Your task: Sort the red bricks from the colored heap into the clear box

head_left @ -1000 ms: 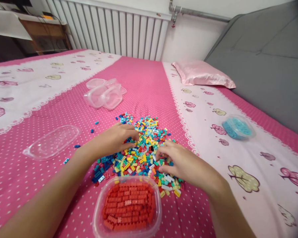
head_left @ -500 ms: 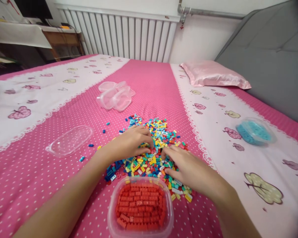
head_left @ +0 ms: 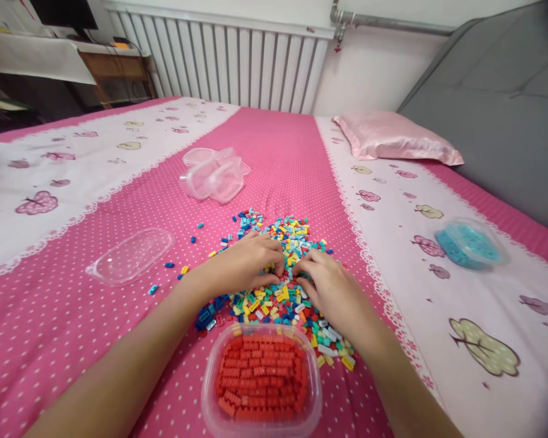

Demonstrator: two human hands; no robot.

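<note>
A heap of small toy building bricks in many colours lies spread on the bed. Over its middle, my left hand has its fingers curled down, thumb and forefinger close together; any piece between them is too small to make out. Facing it from the right, my right hand reaches into the heap with fingertips and thumb drawn together, and what they grip is hidden. Nearest to me stands a clear plastic tub, with red bricks packed in rows inside.
On the left lies a clear lid, with a few stray bricks beside it. Several clear containers and lids are piled farther back. A tub of blue bricks sits at right, and a pink pillow rests near the grey headboard.
My right hand has shifted slightly up and left, and its fingers and thumb have closed together. My left hand stays at nearly the same spot. The view has moved slightly.
</note>
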